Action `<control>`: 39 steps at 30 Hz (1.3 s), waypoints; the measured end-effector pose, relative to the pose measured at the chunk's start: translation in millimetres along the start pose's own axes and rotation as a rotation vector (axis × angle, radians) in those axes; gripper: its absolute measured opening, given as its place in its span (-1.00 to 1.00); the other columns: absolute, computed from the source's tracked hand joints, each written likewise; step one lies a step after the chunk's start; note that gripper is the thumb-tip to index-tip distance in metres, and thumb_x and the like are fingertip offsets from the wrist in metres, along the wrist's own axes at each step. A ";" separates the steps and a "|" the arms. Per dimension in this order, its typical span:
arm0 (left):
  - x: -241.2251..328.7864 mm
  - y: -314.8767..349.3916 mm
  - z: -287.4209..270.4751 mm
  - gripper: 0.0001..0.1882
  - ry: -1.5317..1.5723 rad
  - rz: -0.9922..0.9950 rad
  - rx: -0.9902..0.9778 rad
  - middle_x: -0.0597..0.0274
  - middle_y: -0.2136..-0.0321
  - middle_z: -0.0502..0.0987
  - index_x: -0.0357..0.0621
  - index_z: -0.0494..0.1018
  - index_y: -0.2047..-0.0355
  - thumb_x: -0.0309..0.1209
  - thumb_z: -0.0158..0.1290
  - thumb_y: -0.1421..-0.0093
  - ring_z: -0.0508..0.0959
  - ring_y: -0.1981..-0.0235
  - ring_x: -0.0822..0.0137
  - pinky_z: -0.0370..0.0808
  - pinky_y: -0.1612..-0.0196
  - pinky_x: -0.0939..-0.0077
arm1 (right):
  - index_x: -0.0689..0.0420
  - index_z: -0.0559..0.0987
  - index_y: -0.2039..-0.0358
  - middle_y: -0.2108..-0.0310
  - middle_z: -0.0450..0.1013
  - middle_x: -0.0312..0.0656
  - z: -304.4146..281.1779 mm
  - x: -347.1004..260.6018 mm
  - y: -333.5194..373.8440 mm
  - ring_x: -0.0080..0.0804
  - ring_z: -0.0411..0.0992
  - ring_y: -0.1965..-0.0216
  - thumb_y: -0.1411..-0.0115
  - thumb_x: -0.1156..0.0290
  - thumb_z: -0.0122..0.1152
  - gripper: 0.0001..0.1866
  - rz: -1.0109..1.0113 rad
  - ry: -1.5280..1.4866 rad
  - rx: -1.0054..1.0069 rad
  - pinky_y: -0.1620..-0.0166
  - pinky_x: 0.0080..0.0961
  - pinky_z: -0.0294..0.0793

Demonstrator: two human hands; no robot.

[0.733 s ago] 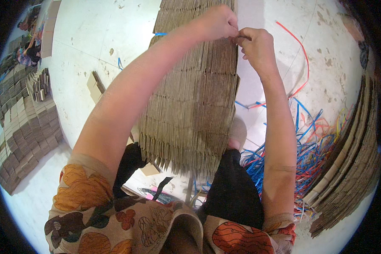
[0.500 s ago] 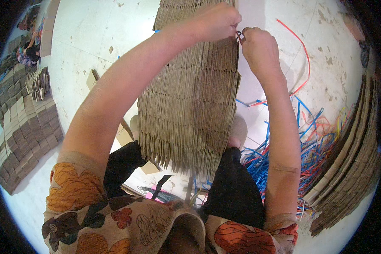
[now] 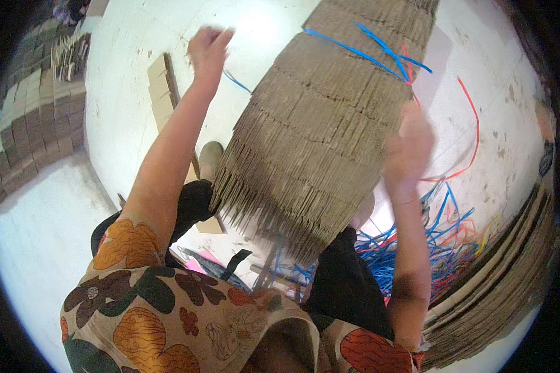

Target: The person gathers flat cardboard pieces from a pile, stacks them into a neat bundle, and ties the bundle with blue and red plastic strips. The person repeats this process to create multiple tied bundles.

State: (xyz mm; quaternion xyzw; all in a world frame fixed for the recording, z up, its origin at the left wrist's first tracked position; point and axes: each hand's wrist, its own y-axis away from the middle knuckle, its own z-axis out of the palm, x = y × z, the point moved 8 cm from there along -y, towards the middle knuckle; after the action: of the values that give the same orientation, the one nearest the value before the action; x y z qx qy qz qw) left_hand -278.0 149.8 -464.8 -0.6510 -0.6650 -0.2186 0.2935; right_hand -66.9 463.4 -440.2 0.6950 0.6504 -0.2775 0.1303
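A long stack of brown cardboard pieces [image 3: 317, 118] stands on edge before me, slanting to the far right. Over its far part runs a blue strap [image 3: 348, 48], with loose blue and red ends [image 3: 407, 73] meeting at the right edge. My left hand [image 3: 208, 56] is raised over the floor left of the stack; its fingers are bent and partly apart, and nothing shows in them. My right hand [image 3: 409, 149] is beside the stack's right edge, below the strap ends. Motion smears its fingers, so any hold is hidden.
A tangled heap of blue and red straps [image 3: 386, 258] lies to the right, near a curved stack of cardboard [image 3: 491, 286]. More cardboard stacks [image 3: 37, 124] stand at the far left. A red strap [image 3: 476, 124] lies on the floor. My shoe [image 3: 211, 155] is beside the stack.
My hands have parted from the strap at the stack's right edge. The left swung left; the right came nearer. The stack now appears tilted rightward, and the blue strap is uncovered.
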 end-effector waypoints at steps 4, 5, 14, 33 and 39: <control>-187.5 52.5 3.2 -0.52 -0.079 -0.624 -0.076 -0.01 0.65 0.51 -0.39 0.43 0.70 -0.13 0.23 0.03 0.49 0.77 0.26 0.43 0.76 0.44 | 0.20 0.33 -0.05 -0.05 0.27 -0.04 67.7 -159.5 22.2 -0.13 0.11 -0.19 -0.05 0.33 -0.01 -0.49 -0.644 -0.095 -0.172 -0.14 0.20 -0.04; -188.8 61.2 17.8 -0.49 -0.114 -0.676 -0.113 -0.01 0.66 0.50 -0.38 0.43 0.70 -0.08 0.24 0.05 0.50 0.77 0.25 0.43 0.77 0.43 | 0.21 0.31 -0.07 -0.06 0.27 -0.04 87.7 -180.2 26.5 -0.14 0.08 -0.21 -0.07 0.31 -0.02 -0.47 -0.694 -0.130 -0.242 -0.15 0.23 -0.08; -177.6 46.4 59.2 -0.57 -0.356 -0.387 -0.219 -0.11 0.51 0.56 -0.37 0.51 0.57 -0.17 0.27 0.22 0.58 0.48 0.03 0.51 0.37 0.21 | 0.22 0.48 0.11 0.06 0.34 -0.05 164.1 -201.8 60.3 -0.11 0.12 -0.13 -0.04 0.11 0.05 -0.50 -0.794 0.034 -0.469 -0.14 0.37 -0.12; 42.5 96.2 -33.5 -0.79 0.579 -0.039 -0.492 0.40 0.73 0.37 -0.33 0.50 0.39 -0.39 -0.02 -0.20 0.24 0.78 0.55 0.18 0.71 0.65 | 0.16 0.44 0.16 0.13 0.34 -0.16 157.6 -183.8 61.1 -0.23 0.19 -0.10 0.04 0.13 0.21 -0.52 -0.707 -0.072 -0.468 -0.20 0.23 -0.09; 149.8 167.9 -32.6 -0.74 0.362 0.752 -0.658 0.28 0.55 0.56 -0.20 0.53 0.47 -0.34 -0.08 -0.23 0.56 0.54 0.42 0.49 0.50 0.49 | 0.04 0.43 0.09 0.08 0.36 -0.20 140.8 -169.2 54.4 -0.28 0.24 -0.07 -0.09 0.20 0.08 -0.62 -0.564 -0.445 -0.316 -0.23 0.26 -0.16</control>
State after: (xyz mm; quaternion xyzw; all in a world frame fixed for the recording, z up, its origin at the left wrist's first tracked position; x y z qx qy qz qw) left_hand -104.7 248.0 -355.1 -0.8539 -0.2207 -0.4045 0.2420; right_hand -44.2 239.8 -470.4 0.3833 0.8064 -0.3428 0.2920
